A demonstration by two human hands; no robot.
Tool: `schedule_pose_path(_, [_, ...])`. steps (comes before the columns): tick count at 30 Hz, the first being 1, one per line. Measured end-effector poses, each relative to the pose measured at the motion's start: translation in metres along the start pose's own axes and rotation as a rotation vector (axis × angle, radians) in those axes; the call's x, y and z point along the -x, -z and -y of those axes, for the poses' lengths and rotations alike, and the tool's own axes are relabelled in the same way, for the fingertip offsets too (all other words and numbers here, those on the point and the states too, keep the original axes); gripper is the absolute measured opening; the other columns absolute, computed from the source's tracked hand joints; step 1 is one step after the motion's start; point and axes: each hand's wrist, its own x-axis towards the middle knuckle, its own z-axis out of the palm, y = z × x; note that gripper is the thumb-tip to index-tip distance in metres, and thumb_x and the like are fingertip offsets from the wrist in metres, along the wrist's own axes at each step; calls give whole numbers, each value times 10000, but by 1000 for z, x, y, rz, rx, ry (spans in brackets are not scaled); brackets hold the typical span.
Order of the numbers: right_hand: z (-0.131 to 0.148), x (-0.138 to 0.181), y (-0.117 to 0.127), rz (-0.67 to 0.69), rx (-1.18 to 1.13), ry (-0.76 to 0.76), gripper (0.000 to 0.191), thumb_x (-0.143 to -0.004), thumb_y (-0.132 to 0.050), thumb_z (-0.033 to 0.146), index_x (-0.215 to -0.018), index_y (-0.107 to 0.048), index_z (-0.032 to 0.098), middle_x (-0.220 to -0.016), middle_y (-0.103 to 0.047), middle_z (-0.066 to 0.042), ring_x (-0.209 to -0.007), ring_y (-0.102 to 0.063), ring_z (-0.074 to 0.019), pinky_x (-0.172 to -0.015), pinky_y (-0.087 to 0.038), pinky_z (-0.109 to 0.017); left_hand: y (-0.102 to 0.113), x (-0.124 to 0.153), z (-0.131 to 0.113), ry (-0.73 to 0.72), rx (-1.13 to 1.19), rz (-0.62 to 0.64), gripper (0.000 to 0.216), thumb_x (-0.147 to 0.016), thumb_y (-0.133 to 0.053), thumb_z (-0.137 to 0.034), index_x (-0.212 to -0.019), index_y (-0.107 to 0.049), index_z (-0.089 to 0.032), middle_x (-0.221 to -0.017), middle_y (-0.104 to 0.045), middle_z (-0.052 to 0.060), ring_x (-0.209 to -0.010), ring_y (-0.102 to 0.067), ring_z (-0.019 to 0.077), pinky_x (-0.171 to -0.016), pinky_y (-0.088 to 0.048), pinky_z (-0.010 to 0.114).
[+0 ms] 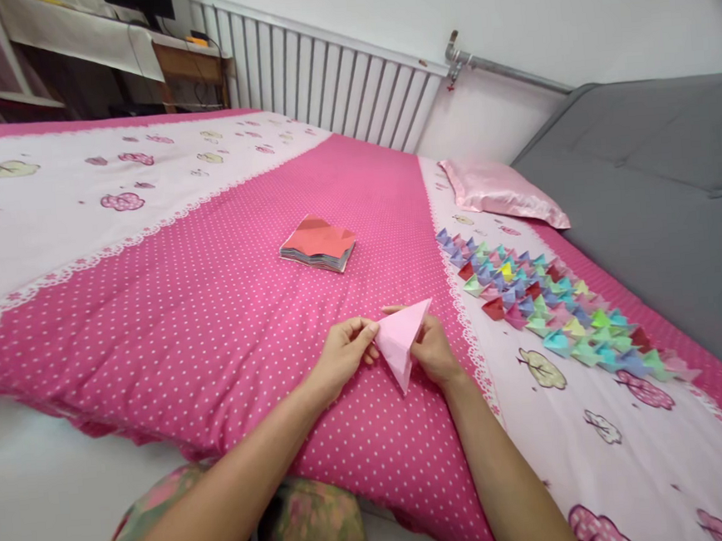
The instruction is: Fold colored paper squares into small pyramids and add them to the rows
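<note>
Holding pink paper | left hand pinched, right hand curled, part-hidden | bedspread spreads leftward, edge nearside | paper stack ahead, apart | paper boats right

Polka-dot bedspread is open left of left hand; pink folded paper blocks the gap to right hand. Ahead, paper stack obstructs, passable either side. Right: open lane, then rows of paper boats, pillow behind.
</note>
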Motion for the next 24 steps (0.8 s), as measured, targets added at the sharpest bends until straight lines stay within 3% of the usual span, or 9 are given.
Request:
schedule_pose_path(5, [-1,0,-5,-51,-12,-23,332,-612,-693,175,-942,-669,198,-845,-691,-35,-673,-627,-146,-586,-503,-241,-4,-1,5,-21,-25,-12,274,-764,-559,-390,-737,-580,-117,-532,-578,-5,-450,-521,76,-468,-418,192])
schedule_pose_path(11, [-1,-2,-9,-124,46,21,255,-611,-681,132,-861,-677,181,-906,-679,-53,-775,-634,-176,-677,-515,-284,-7,0,11,-34,-17,-73,411,-763,-574,-397,-1055,-492,-119,-611,-611,7,-526,-587,123,-502,-475,234])
schedule_pose_path(14, [-1,-1,-9,-175,121,12,238,-647,-635,130,-879,-671,173,-914,-677,-63,-803,-636,-186,-690,-511,-293,-7,4,7,-51,18,9,466,-767,-579,-403,-1124,-461,-128,-809,-656,79,-696,-634,157,-622,-509,276])
schedule_pose_path(18, [-2,0,-10,-208,194,9,261,-655,-612,130,-909,-661,167,-909,-681,-64,-817,-638,-193,-719,-510,-310,-9,9,5,-115,-11,148,602,-689,-686,-311,-1217,-432,-172,-1133,-594,136,-971,-604,218,-786,-493,310])
schedule_pose_path(21, [-1,1,-11,-193,265,95,286,-658,-594,115,-928,-661,180,-927,-671,-55,-834,-632,-191,-728,-506,-312,-9,8,10,-164,-107,135,653,-684,-680,-238,-1268,-393,-187,-1155,-590,120,-997,-591,229,-828,-477,341])
schedule_pose_path(24, [1,0,-10,-155,372,225,352,-649,-551,58,-940,-672,217,-929,-659,-38,-853,-616,-183,-761,-491,-316,-8,5,15,-206,-205,67,515,-753,-550,-175,-1255,-436,-171,-1116,-616,93,-990,-585,214,-875,-449,357])
